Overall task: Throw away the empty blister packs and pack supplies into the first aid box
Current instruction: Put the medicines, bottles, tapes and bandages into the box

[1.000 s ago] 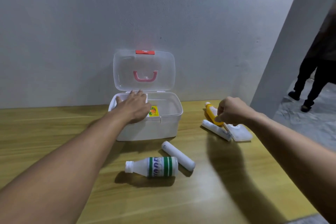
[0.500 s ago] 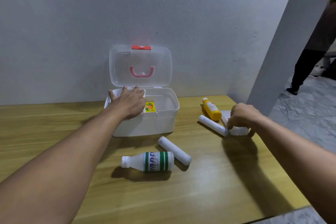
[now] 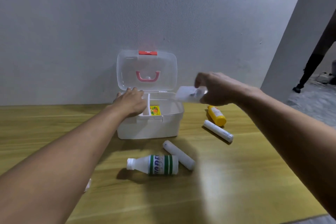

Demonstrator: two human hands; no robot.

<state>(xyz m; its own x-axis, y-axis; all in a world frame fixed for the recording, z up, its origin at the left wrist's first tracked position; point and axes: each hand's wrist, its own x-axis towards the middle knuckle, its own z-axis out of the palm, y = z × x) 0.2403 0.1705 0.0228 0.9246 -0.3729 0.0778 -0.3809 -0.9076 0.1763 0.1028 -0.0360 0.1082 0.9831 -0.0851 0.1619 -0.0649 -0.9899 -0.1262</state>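
Note:
The white first aid box [image 3: 151, 129] stands open at the wall, its clear lid [image 3: 163, 71] upright, a yellow packet [image 3: 155, 110] inside. My left hand [image 3: 131, 102] lies flat on the box's left rim, holding nothing. My right hand [image 3: 216, 89] holds a flat white pack [image 3: 187, 94] in the air over the box's right edge. On the table lie a yellow bottle [image 3: 217, 115], two white rolls [image 3: 218, 131] [image 3: 179, 155] and a white bottle with a green label [image 3: 158, 164].
The wooden table [image 3: 227, 178] ends at the right and front edges. A small white scrap [image 3: 88, 184] shows beside my left forearm. A grey wall stands behind the box. A person's dark leg [image 3: 309, 67] is on the floor at far right.
My right hand has picked the flat white pack up from the table's right side and carried it left and up over the box. My left hand has stayed on the box.

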